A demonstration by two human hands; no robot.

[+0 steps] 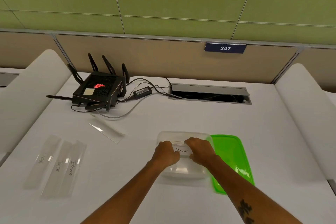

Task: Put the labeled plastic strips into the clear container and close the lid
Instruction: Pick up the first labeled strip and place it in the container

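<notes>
A clear container [183,173] stands open on the white desk in front of me. Over it, my left hand [166,152] and my right hand [201,150] both grip a clear strip labelled PENGUIN [181,150], one hand at each end. The green lid [231,160] lies flat on the desk, touching the container's right side. To the left lie three clear strips side by side, labelled DOG [42,159], TIGER [58,166] and BEAR [72,167]. Another clear strip [107,130] lies slanted farther back, with no label that I can read.
A black router [98,90] with antennas, its power brick [142,92] and cables occupy the back left of the desk. An open cable hatch [209,94] is set in the desk at the back. White partitions [309,107] border both sides.
</notes>
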